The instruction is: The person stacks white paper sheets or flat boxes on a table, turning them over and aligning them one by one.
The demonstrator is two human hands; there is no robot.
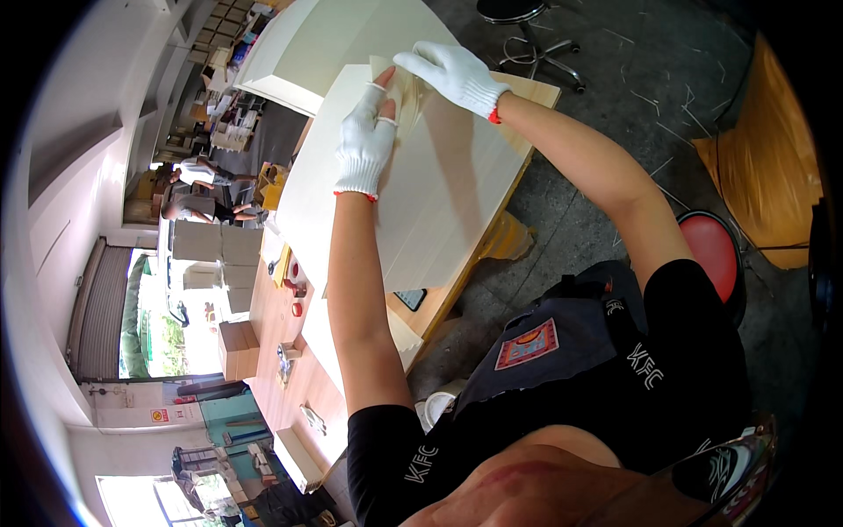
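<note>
A thin pale sheet (407, 101), creased and partly see-through, lies on the large cream board (421, 189) in front of me. At the sheet's left edge my left hand (363, 145) wears a white knit glove with bare fingertips. Its index finger and thumb stretch forward, apart, by the sheet's upturned corner (378, 67). My right hand (450, 79), gloved in white with a red cuff edge, reaches in from the right. Its fingers extend flat toward the sheet's far end; whether they touch it I cannot tell.
The board lies on a wooden worktable (520, 162). A phone (410, 299), small tools (284, 362) and a red tape roll (297, 309) lie near it. A second pale panel (294, 66) stands beyond. Stools (709, 255) flank the right side; two people (198, 173) stand far left.
</note>
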